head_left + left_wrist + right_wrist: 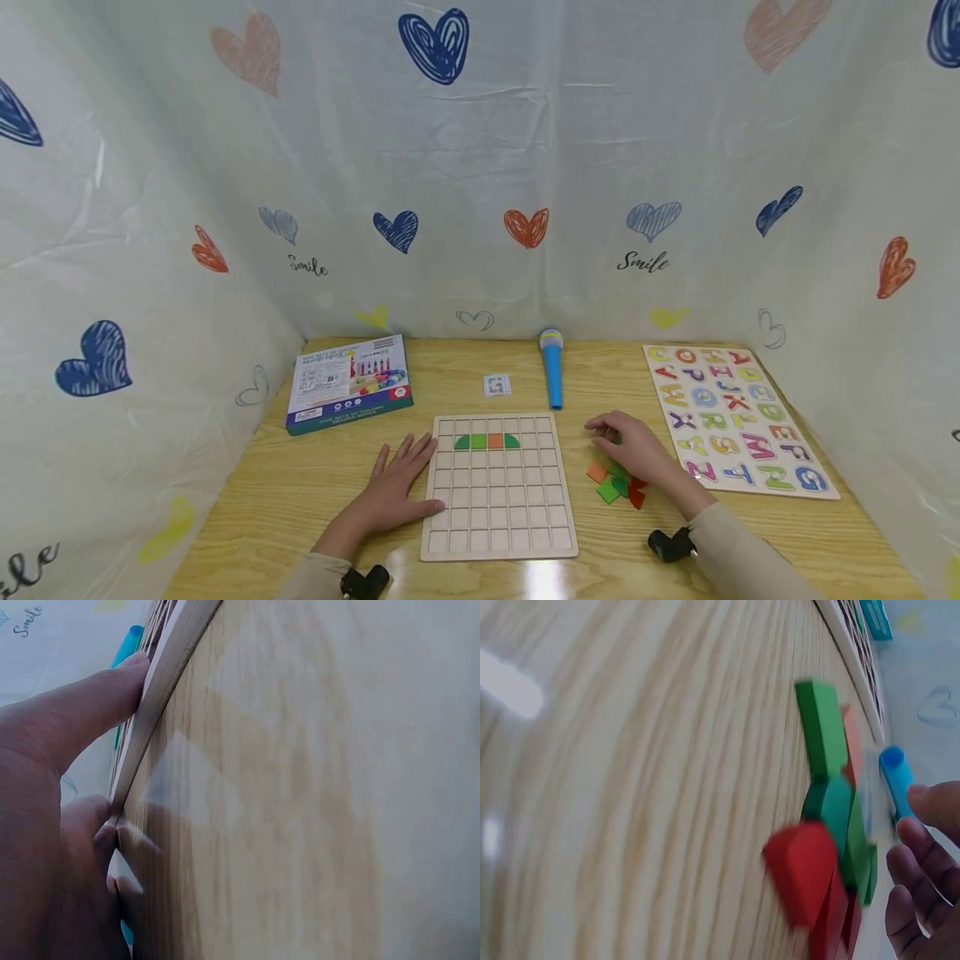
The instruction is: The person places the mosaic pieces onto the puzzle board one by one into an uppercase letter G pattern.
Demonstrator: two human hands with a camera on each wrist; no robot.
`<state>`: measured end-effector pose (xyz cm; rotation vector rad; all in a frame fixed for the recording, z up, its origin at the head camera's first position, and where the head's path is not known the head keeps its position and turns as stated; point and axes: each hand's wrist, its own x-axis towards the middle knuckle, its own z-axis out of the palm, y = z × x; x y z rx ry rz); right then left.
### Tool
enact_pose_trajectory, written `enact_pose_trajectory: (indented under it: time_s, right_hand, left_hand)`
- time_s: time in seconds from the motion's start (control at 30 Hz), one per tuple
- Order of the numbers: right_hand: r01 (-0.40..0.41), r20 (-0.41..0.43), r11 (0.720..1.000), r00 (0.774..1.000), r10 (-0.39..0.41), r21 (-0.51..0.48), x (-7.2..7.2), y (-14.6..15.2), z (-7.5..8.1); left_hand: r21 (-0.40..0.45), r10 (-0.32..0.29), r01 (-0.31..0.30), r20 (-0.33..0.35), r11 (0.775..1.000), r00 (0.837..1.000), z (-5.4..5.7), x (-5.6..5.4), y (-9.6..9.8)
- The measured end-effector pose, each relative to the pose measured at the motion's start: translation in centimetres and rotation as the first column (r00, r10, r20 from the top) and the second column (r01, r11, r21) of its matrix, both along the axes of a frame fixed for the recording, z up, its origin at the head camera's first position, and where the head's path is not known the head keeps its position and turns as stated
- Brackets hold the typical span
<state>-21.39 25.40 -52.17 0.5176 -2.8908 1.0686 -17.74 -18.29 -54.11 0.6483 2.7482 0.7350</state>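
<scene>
My left hand (pixel 393 490) lies spread at the left side of a wooden grid board (pixel 498 555). Its thumb touches the board's edge, also seen in the left wrist view. One row of the board bears a green quarter-round piece (pixel 462 442), a light green square (pixel 478 442), an orange square (pixel 496 441) and another green quarter-round piece (pixel 512 442). My right hand (pixel 633 446) hovers at a small pile of coloured pieces (pixel 609 490), its fingers loosely bent. In the right wrist view, a red piece (pixel 802 874) and a green piece (pixel 823 727) lie beside it; nothing shows between the fingertips.
A blue toy microphone (pixel 553 375) and a small picture card (pixel 497 385) lie behind the board. A box (pixel 348 383) stands at the back left. At the right, an alphabet board (pixel 738 417) lies beside my right forearm. A heart-printed curtain (pixel 480 167) surrounds the table.
</scene>
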Motion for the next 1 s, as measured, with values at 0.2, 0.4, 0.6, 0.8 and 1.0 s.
enact_pose_trajectory:
  time_s: [0.2,0.4,0.6,0.8,1.0]
  right_hand:
    - [0.090,0.023,0.996,0.996,-0.091,0.027,0.2,2.1,-0.1]
    - [0.138,0.072,0.989,0.987,-0.142,0.060,0.1,2.6,-0.6]
    - [0.151,0.085,0.986,0.984,-0.157,0.074,-0.2,2.0,-0.4]
    - [0.151,0.102,0.984,0.982,-0.160,0.091,-0.4,1.6,-0.3]
    - [0.132,0.083,0.990,0.987,-0.137,0.056,-0.3,1.6,-0.3]
  left_hand:
    - [-0.002,0.007,-0.007,0.000,1.000,1.000,0.0,0.0,0.0]
    - [0.004,0.005,-0.005,0.002,1.000,1.000,0.0,0.1,0.0]
    - [0.003,0.009,-0.009,-0.008,1.000,1.000,-0.1,0.1,0.0]
    - [0.009,0.002,-0.002,-0.019,1.000,1.000,-0.2,0.1,-0.1]
    - [0.002,0.000,0.000,-0.028,1.000,1.000,-0.3,0.0,-0.1]
